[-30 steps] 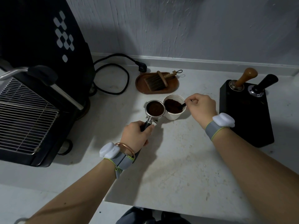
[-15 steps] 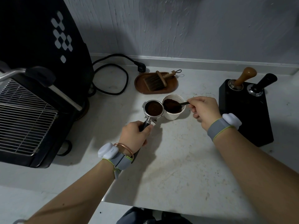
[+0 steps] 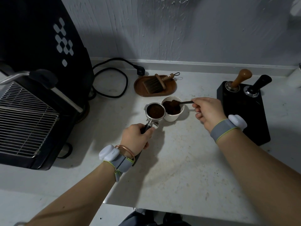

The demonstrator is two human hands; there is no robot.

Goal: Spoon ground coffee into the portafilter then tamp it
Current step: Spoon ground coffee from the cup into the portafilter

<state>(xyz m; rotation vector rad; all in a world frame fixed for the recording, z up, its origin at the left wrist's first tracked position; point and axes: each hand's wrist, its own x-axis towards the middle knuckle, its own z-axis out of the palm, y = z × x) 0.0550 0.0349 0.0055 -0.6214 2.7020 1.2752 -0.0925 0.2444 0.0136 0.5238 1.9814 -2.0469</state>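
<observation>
The steel portafilter (image 3: pixel 154 111) rests on the counter with dark grounds in its basket. My left hand (image 3: pixel 136 138) grips its black handle from below. Touching the basket's right side stands a white cup (image 3: pixel 173 110) of ground coffee. My right hand (image 3: pixel 206 110) pinches a thin black spoon (image 3: pixel 185 102), whose bowl lies loaded with grounds over the cup. A wooden-handled tamper (image 3: pixel 239 79) sits in the black stand (image 3: pixel 244 111) at the right.
A black espresso machine (image 3: pixel 37 79) with a wire drip grate fills the left side. Its black cable (image 3: pixel 112 79) loops by the wall. A brown tray with a brush (image 3: pixel 154 86) lies behind the cup. A second black-handled tool (image 3: pixel 259 86) sits in the stand.
My right hand has drawn back to the right and lifted the spoon, now carrying grounds, from deep in the cup to its rim. The left hand and portafilter stayed put.
</observation>
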